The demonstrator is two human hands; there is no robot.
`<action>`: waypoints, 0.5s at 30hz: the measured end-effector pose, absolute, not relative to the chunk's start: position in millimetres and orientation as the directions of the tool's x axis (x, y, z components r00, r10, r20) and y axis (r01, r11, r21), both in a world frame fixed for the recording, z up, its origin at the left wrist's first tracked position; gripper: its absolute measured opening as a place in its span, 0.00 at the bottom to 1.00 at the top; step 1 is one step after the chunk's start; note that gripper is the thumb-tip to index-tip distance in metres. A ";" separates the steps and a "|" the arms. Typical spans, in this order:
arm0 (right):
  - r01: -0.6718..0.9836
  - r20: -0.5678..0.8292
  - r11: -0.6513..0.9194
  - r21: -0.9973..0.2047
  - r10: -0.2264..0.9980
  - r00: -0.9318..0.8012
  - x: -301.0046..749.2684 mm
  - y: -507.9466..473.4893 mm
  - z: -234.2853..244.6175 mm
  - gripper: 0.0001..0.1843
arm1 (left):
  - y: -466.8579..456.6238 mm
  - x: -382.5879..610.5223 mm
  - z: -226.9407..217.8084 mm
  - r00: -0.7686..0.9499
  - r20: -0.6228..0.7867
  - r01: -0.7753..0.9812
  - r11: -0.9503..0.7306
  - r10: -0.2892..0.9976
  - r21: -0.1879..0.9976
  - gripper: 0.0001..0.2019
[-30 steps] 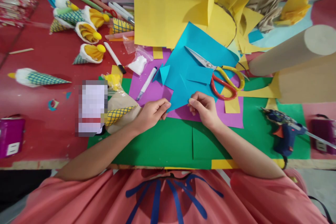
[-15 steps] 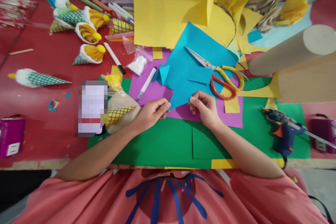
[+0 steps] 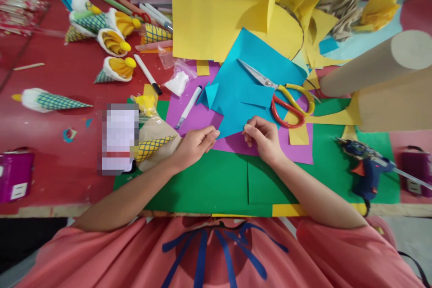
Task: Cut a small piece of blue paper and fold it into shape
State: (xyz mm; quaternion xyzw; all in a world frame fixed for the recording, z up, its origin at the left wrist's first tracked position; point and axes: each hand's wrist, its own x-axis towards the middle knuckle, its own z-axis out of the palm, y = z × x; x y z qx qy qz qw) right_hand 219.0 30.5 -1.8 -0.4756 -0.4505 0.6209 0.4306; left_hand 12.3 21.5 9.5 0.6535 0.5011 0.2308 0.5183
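Note:
My left hand [image 3: 195,145] pinches the near corner of a blue paper piece [image 3: 236,119], fingers closed on its tip. My right hand [image 3: 263,137] is closed on the same piece's right edge. The piece lies over a larger blue sheet [image 3: 256,60] and a purple sheet [image 3: 199,114]. A green sheet [image 3: 216,184] spreads under both forearms.
Scissors [image 3: 286,96] with red and yellow handles rest on the blue sheet. A blue glue gun [image 3: 366,168] lies at the right. Markers [image 3: 188,108], paper cones [image 3: 114,42], yellow sheets [image 3: 205,15] and a cardboard tube [image 3: 374,60] crowd the red table [image 3: 50,130].
The near corner of the blue piece has drawn slightly back toward the far side between my fingers. Both hands stay almost where they were.

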 end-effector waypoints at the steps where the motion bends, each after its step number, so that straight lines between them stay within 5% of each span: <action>1: -0.110 -0.199 -0.221 -0.969 0.963 -0.180 219.1 30.6 -1.9 0.19 | 21.2 12.3 9.3 0.388 -0.214 0.410 0.040 0.896 0.911 0.21; 15: 0.032 -0.151 -0.155 -0.987 0.871 -0.467 218.6 24.9 -0.8 0.16 | 21.2 10.0 8.6 0.307 -0.231 0.299 0.137 0.923 0.944 0.18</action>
